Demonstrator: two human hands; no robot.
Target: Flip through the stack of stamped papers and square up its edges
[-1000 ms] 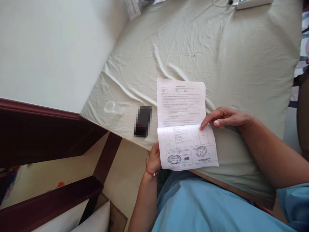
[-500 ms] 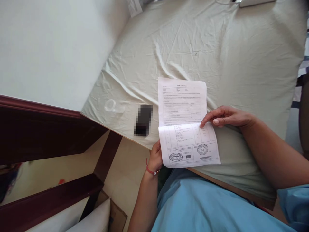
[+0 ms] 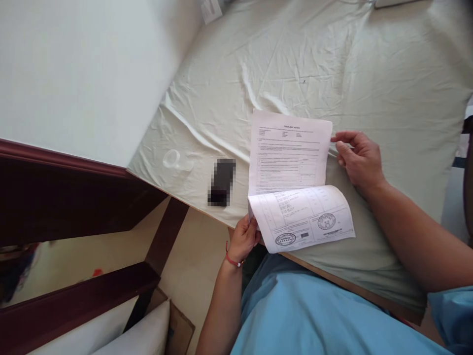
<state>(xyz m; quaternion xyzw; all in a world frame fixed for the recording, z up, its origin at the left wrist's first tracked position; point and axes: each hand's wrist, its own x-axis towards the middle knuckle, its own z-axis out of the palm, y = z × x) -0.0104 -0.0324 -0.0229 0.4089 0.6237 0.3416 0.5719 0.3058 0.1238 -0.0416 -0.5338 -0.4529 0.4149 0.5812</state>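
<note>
A printed document (image 3: 290, 162) of white sheets lies partly on the cloth-covered table, its upper page lying back. Its lower page (image 3: 303, 217), with stamps and a barcode, bows up and hangs over the table's front edge. My left hand (image 3: 244, 237), with a red bracelet at the wrist, grips the document at its left edge near the fold; some fingers are hidden behind the paper. At the upper page's right edge, my right hand (image 3: 358, 160) has its fingers bent and a little apart, the index fingertip at or just touching the paper's rim.
A pixelated dark phone-like object (image 3: 222, 182) lies left of the document. Beyond it is a clear round plastic piece (image 3: 171, 159). The pale tablecloth (image 3: 288, 59) is wrinkled. A white wall (image 3: 81, 74) and dark red wooden frame (image 3: 66, 192) border the left side.
My right hand has left the lower page and moved up and right to the upper page's edge. The document has shifted right, and its lower page bows more.
</note>
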